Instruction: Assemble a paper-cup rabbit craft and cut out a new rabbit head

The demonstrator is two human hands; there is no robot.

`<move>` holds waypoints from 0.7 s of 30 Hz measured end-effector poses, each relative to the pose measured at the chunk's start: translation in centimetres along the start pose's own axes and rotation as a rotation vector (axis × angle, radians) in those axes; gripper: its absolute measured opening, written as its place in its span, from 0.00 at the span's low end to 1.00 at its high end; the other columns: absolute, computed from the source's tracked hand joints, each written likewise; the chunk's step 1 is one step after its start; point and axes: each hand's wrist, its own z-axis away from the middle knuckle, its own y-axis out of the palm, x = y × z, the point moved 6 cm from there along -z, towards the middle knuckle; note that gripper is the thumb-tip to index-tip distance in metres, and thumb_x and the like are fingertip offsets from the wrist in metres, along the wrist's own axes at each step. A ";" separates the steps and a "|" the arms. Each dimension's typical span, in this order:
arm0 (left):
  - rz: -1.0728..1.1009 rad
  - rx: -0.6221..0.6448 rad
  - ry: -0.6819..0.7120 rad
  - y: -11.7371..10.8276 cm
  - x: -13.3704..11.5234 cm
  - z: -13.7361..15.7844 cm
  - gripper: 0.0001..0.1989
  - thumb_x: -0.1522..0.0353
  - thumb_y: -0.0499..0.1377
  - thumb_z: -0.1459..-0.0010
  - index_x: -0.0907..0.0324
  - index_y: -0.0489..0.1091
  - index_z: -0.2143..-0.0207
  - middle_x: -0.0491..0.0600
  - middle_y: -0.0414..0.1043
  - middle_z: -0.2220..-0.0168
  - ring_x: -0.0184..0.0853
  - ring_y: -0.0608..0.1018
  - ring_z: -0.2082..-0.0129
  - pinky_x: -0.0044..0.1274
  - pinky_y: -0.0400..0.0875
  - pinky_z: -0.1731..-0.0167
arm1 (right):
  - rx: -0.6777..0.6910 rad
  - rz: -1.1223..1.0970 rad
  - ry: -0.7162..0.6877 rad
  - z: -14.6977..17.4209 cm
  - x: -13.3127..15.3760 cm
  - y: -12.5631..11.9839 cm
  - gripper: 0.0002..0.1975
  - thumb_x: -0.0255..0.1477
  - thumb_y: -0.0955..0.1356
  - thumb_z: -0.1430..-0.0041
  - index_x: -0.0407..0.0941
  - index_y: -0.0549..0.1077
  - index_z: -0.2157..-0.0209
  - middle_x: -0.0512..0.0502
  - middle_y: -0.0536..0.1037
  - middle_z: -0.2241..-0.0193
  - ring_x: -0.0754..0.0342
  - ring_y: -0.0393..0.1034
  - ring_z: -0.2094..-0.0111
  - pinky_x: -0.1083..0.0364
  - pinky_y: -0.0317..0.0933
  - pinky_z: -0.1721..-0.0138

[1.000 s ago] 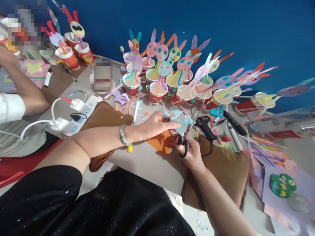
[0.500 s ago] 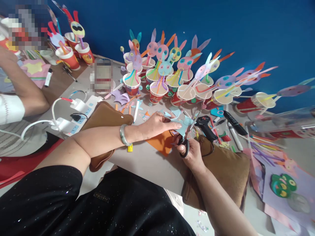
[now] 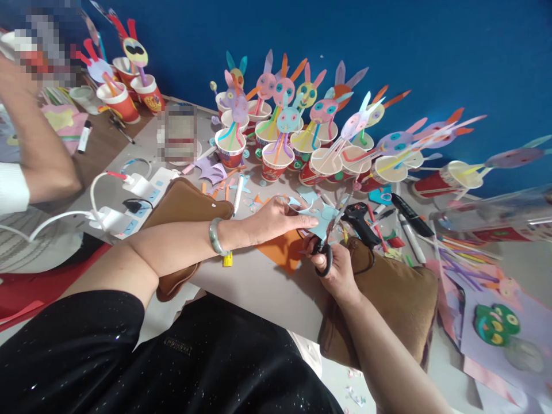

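Between thumb and fingers, my left hand [image 3: 280,221] pinches a light blue piece of paper [image 3: 321,223] with a cut, uneven edge and a round outline drawn on it. My right hand [image 3: 338,270] is closed round the black handles of a pair of scissors [image 3: 324,261]. The scissor blades point away from me at the right edge of the paper. Below the paper an orange sheet [image 3: 282,253] lies on the table, partly hidden by my hands. Blue and orange scraps [image 3: 254,201] are scattered just beyond my left hand.
Red paper cups [image 3: 278,164] with paper rabbit figures line the blue wall. A black glue gun [image 3: 362,224] and markers [image 3: 411,215] lie right of the scissors. Two brown cushions [image 3: 388,305] rest at the table edge. A power strip [image 3: 149,195] and another person's arm [image 3: 41,138] are at left.
The scissor blades have closed somewhat at the blue paper, while my left hand stays nearly still. At the left, the other person's arm has shifted slightly.
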 end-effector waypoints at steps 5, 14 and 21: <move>-0.029 0.006 -0.012 0.2 -0.5 0.1 0.21 0.54 0.68 0.49 0.58 0.64 0.78 0.43 0.65 0.75 0.30 0.69 0.69 0.26 0.68 0.62 | -0.005 -0.029 0.012 -0.1 0.0 0.1 0.35 0.66 0.69 0.51 0.46 0.70 0.75 0.49 0.71 0.77 0.55 0.63 0.75 0.55 0.59 0.73; 0.020 0.020 -0.008 0.3 -0.7 0.1 0.22 0.55 0.69 0.50 0.58 0.62 0.79 0.42 0.64 0.75 0.29 0.69 0.69 0.26 0.69 0.61 | 0.007 -0.012 -0.008 0.0 0.1 0.1 0.35 0.66 0.68 0.49 0.46 0.70 0.76 0.50 0.69 0.78 0.56 0.61 0.76 0.55 0.58 0.73; 0.027 0.032 0.010 0.2 -0.6 0.0 0.19 0.57 0.70 0.49 0.58 0.67 0.78 0.43 0.69 0.74 0.29 0.71 0.69 0.26 0.69 0.61 | 0.011 0.004 -0.012 0.0 0.2 0.0 0.35 0.67 0.68 0.49 0.46 0.69 0.77 0.50 0.67 0.79 0.55 0.60 0.76 0.55 0.58 0.73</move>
